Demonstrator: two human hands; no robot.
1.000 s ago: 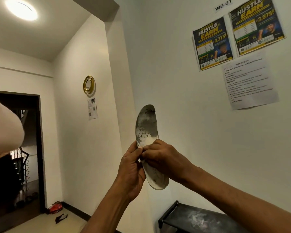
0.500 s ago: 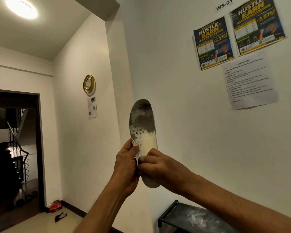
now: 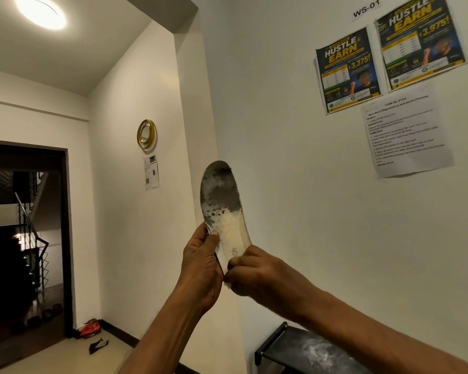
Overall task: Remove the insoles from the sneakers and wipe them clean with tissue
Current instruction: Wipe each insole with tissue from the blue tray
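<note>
White wall behind; insole is out, held upright. The left hand grips its side edge and the right hand pinches the heel end. Toe half grimy, so wiping looks unfinished.

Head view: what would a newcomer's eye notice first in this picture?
First, the dirty insole, held upright in the centre, its upper half blotched dark grey; the left hand grips its left edge and the right hand pinches its lower end. Next, two dark "HUSTLE EARN" posters on the white wall at upper right, and the bright ceiling light at upper left.
</note>
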